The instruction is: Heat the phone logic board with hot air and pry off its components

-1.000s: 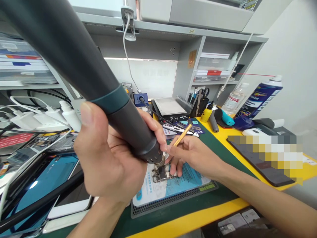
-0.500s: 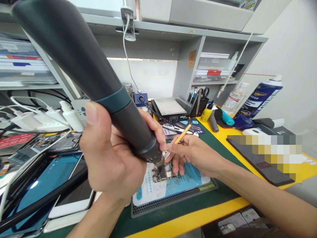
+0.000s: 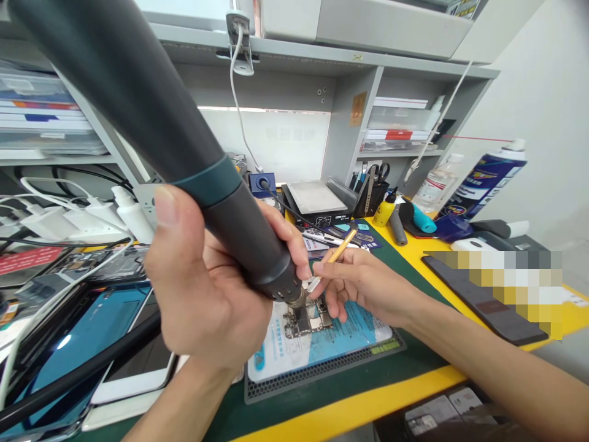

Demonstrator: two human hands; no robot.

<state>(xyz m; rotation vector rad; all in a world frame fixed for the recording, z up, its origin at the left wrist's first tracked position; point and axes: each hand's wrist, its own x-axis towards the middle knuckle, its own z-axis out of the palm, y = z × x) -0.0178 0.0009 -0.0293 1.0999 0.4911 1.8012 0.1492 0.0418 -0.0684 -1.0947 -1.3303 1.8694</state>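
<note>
"Fingers point(image 3: 285, 236) of your left hand point(image 3: 211, 301) wrap round a thick dark cylindrical tool point(image 3: 179, 141), whose nozzle point(image 3: 298, 301) slants down at the upper edge of the circuit board point(image 3: 304, 325)."

"Why that tilt?"

"Likely to bring the nozzle close while the bulk stays up and to the left of the board, leaving room for your right hand point(image 3: 359, 282). That one comes in from the board's right, thumb and forefinger pinching a slim gold-handled tool point(image 3: 343, 245), its pale tip pointing toward the board's upper edge. Your remaining fingers curl near the board's right side, perhaps to steady the pinch."

"What is under the board?"

"A blue-and-white pad point(image 3: 363, 328), itself on a grey honeycomb mat point(image 3: 322, 372); presumably they shield the table point(image 3: 368, 403) below the board."

"And what can't be made out?"

"Whether the nozzle touches the board or hangs just above it, and what your left hand covers. The cylindrical tool's far end is cut off, above and left of the board. Low to the board's left, a black tube point(image 3: 92, 365) leaves view; you can't tell whether it feeds that tool. Right of the board, a mosaic patch covers part of a dark slab point(image 3: 464, 301)."
</note>
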